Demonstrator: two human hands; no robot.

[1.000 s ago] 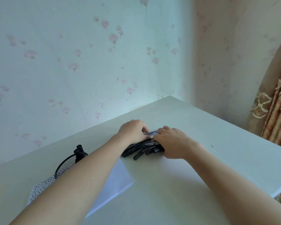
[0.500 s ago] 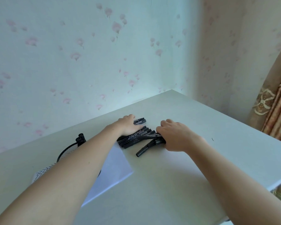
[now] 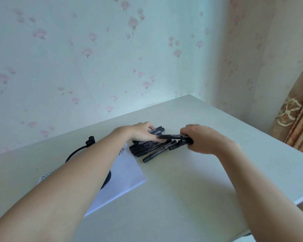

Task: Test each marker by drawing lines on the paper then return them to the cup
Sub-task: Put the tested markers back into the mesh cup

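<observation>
Right hand (image 3: 205, 138) has lifted marker (image 3: 173, 136); left hand (image 3: 143, 131) stays.

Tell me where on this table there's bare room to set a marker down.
Bare table lies between the two forearms, in front of the paper, and right of the right hand toward the curtain. It is crowded around the marker pile under the left hand, and by the mesh cup.

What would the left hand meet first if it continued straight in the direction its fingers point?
Probably the two markers lying just past the left hand; its fingertips look already at them, though contact is unclear.
</observation>
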